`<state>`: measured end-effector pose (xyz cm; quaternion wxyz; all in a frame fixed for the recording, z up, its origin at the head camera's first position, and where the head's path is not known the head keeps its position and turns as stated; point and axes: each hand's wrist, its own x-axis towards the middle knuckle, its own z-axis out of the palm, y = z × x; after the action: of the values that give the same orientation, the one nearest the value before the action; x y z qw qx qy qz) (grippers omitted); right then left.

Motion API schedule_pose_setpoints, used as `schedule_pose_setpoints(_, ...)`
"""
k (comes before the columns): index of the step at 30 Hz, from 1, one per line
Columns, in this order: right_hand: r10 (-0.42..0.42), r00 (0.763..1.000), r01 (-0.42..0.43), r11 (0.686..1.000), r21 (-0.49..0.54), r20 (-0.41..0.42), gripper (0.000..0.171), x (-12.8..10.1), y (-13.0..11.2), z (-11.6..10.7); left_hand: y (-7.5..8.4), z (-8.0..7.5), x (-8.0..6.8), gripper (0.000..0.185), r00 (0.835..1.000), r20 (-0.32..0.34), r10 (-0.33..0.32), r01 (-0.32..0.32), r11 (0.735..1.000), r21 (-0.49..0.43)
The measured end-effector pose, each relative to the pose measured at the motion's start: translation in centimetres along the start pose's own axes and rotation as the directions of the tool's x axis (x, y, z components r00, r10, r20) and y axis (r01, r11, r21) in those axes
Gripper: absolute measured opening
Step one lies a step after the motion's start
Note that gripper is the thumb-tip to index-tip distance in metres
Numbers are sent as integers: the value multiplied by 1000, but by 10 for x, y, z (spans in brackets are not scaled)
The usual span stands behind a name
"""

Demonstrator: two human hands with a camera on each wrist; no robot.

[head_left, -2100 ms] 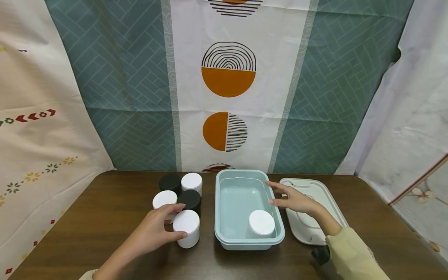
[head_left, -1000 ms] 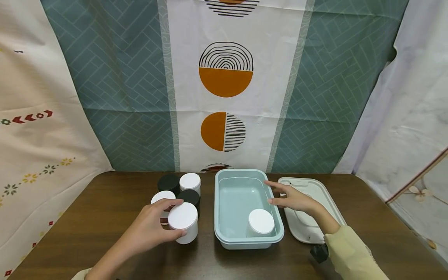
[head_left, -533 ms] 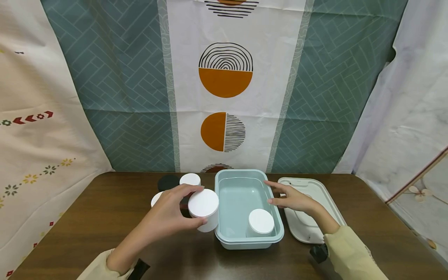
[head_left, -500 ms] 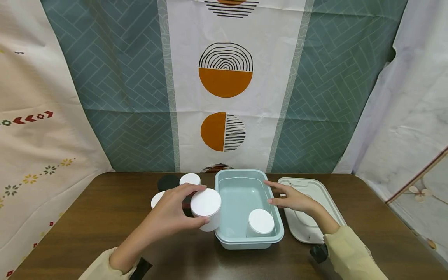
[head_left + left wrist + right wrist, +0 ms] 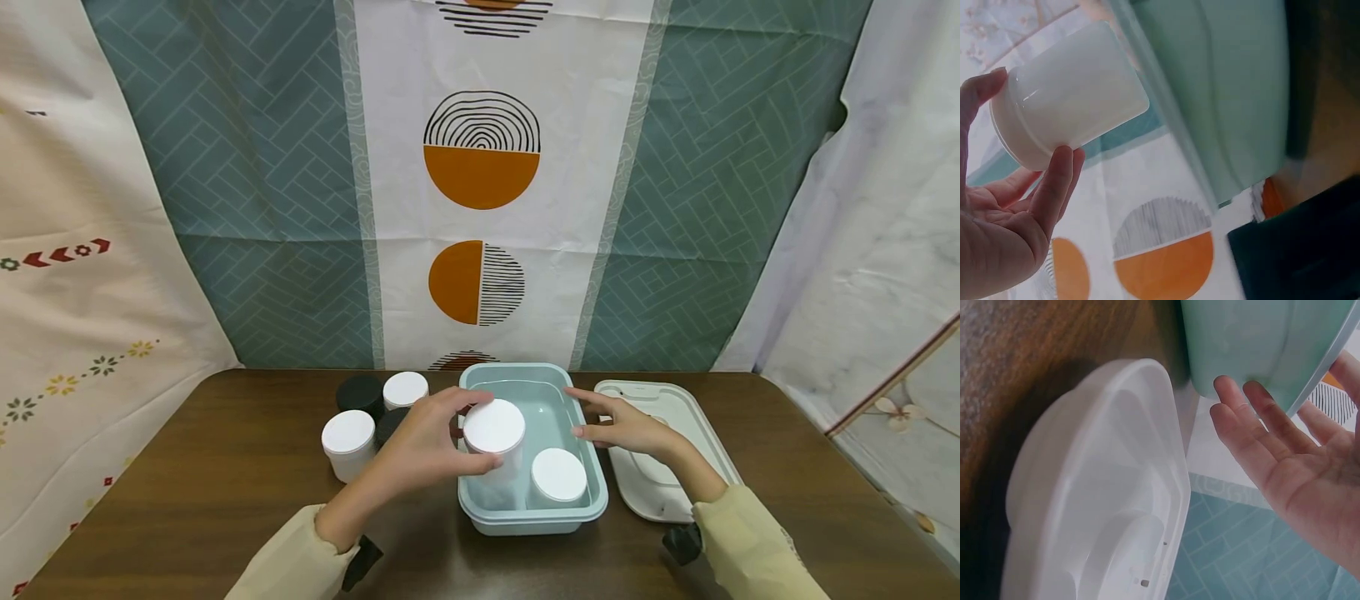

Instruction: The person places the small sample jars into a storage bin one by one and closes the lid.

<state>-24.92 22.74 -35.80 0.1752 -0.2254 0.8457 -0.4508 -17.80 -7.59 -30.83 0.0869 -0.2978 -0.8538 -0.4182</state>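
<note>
My left hand (image 5: 435,437) grips a white lidded jar (image 5: 495,427) by its lid end, thumb on one side and fingers on the other. In the head view the jar overlaps the left part of a pale blue plastic tub (image 5: 536,525). The left wrist view shows the jar's smooth body (image 5: 1082,87) beside the tub's rim. Inside the tub, at its front right, sits another white jar (image 5: 558,475). My right hand (image 5: 626,427) rests at the tub's right rim with fingers extended, and holds nothing.
Left of the tub stand a white jar (image 5: 348,442), a black-lidded jar (image 5: 362,393), another white jar (image 5: 406,389) and a partly hidden black-lidded one (image 5: 390,423). A white tub lid (image 5: 678,400) lies on the wooden table (image 5: 225,475) at right. Patterned cloth hangs behind.
My left hand has picked up the white jar from the front of the group and carried it right, over the tub. The right hand stays at the rim.
</note>
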Motion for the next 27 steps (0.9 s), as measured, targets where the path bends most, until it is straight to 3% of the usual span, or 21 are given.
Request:
schedule_pose_setpoints(5, -5, 1000, 5, 1000, 2, 1, 68, 0, 0, 0, -12, 15, 2, 58, 997, 62, -49, 52, 997, -55)
schedule_pose_setpoints(12, -4, 1000, 4, 1000, -3, -2, 68, 1, 2, 0, -25, 29, 2, 59, 993, 105, -54, 54, 999, 4)
schedule_pose_setpoints(19, 4, 1000, -4, 1000, -3, -5, 68, 0, 2, 0, -27, 37, 2, 60, 992, 124, -1, -20, 986, 167)
schedule_pose_setpoints(27, -4, 1000, 4, 1000, -1, 6, 68, 0, 3, 0, -27, 38, 6, 57, 981, 194, 15, -59, 973, 223)
